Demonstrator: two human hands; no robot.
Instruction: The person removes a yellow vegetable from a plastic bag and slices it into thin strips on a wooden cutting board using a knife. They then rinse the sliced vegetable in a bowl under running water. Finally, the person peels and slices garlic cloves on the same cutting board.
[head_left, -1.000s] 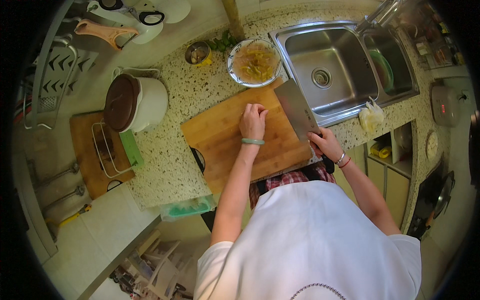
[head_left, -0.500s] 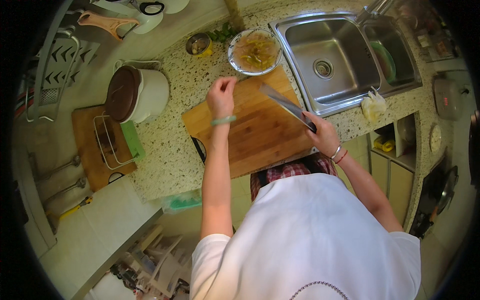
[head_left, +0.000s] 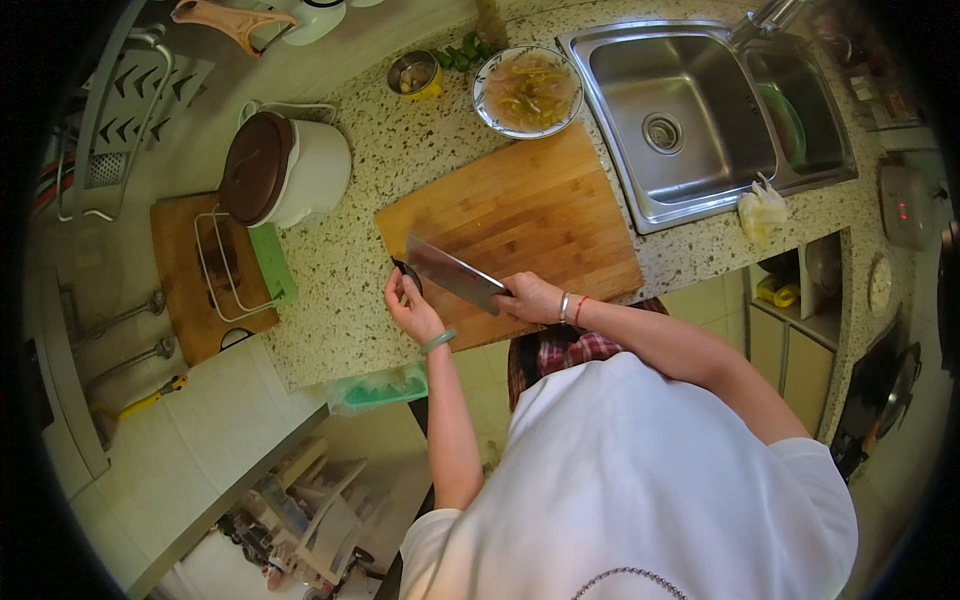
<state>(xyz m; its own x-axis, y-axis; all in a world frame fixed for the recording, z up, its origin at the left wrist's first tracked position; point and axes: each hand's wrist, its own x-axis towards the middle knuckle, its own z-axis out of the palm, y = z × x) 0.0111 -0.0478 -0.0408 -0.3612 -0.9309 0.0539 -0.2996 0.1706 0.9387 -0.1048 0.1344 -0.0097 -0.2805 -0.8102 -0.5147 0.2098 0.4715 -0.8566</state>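
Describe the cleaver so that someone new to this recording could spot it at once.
Start at the double-bowl sink, then move left to the wooden cutting board beside it. Over the board's near-left part, the right hand holds the cleaver, near the left hand. Its grey metal blade sets it apart from the tan wood.

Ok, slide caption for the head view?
Over a wooden cutting board, the right hand holds a cleaver, left hand close by.

A head-worn fisheye camera is looking steeply down; the shirt (head_left: 640,470) is sitting closest, at the lower edge, the board (head_left: 520,205) and sink (head_left: 690,90) lying farther off.
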